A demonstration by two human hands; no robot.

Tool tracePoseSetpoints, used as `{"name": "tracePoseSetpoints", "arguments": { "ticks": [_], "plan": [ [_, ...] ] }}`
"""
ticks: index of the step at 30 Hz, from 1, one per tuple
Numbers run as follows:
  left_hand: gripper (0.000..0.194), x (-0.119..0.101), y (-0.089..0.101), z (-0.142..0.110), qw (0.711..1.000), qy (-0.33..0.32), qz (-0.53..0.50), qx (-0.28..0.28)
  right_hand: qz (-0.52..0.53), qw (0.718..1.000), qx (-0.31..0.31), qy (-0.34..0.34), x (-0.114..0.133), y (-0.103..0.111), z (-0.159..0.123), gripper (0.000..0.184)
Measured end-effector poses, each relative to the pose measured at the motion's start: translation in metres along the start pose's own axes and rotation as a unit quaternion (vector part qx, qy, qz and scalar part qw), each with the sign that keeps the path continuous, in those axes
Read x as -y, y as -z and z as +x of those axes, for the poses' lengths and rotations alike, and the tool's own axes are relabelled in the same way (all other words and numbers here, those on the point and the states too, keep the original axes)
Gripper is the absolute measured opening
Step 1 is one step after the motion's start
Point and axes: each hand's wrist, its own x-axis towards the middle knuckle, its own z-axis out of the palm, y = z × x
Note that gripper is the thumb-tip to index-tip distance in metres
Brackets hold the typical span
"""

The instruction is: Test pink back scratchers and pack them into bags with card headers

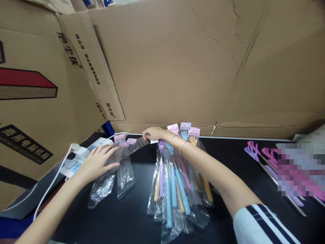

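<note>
My left hand (103,159) lies with fingers stretched out over the clear plastic bags (125,176) at the left, some with pink header cards. My right hand (151,132) is closed at the far end of one clear bag (137,145), which stretches between the two hands. A small white piece shows just under the right fingers; what it belongs to is unclear. Beneath my right forearm is a pile of bagged back scratchers (173,186) with blue, purple, yellow and pink handles, their hand-shaped heads pointing away from me.
Loose pink and purple back scratchers (273,166) lie at the right, partly blurred out. White power strips (73,166) with a white cable stand at the left. Cardboard walls (177,67) enclose the back and left of the black table (142,210).
</note>
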Motion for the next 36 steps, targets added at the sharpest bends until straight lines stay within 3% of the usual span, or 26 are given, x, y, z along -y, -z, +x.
{"name": "tracePoseSetpoints", "arguments": {
  "ticks": [4,8,10,13,15,17,20,23,28,31,36],
  "plan": [
    [0.053,0.003,-0.005,0.005,0.996,0.044,0.035,0.071,-0.036,0.998,-0.049,-0.033,0.014,-0.002,-0.005,0.034],
    [0.052,-0.011,0.013,0.005,0.992,0.121,0.019,0.033,-0.045,0.995,-0.062,-0.069,0.030,-0.008,-0.002,0.035],
    [0.057,-0.022,0.024,0.000,0.987,0.150,-0.034,0.043,-0.043,0.994,-0.054,-0.085,0.037,-0.012,0.001,0.035],
    [0.054,-0.036,0.034,-0.004,0.974,0.125,-0.143,0.121,-0.053,0.992,-0.038,-0.105,0.045,-0.017,0.004,0.034],
    [0.051,-0.039,0.034,-0.001,0.971,0.112,-0.155,0.143,-0.071,0.991,-0.039,-0.110,0.050,-0.019,0.004,0.034],
    [0.052,-0.034,0.029,0.009,0.976,0.131,-0.105,0.137,-0.092,0.990,-0.048,-0.091,0.055,-0.022,0.000,0.035],
    [0.056,-0.012,0.015,0.036,0.981,0.164,-0.002,0.108,-0.118,0.991,-0.061,-0.005,0.067,-0.031,-0.014,0.029],
    [0.056,0.013,-0.002,0.065,0.990,0.123,0.054,0.050,-0.145,0.984,-0.055,0.094,0.083,-0.045,-0.030,0.029],
    [0.054,0.036,-0.027,0.100,0.991,0.107,0.049,0.071,-0.185,0.969,-0.060,0.150,0.095,-0.070,-0.046,0.033],
    [0.044,0.039,-0.028,0.103,0.991,0.104,0.057,0.053,-0.192,0.965,-0.080,0.157,0.091,-0.076,-0.050,0.031],
    [0.029,0.034,-0.014,0.086,0.992,0.084,0.085,-0.050,-0.153,0.973,-0.105,0.141,0.081,-0.066,-0.051,0.034]
  ]
}}
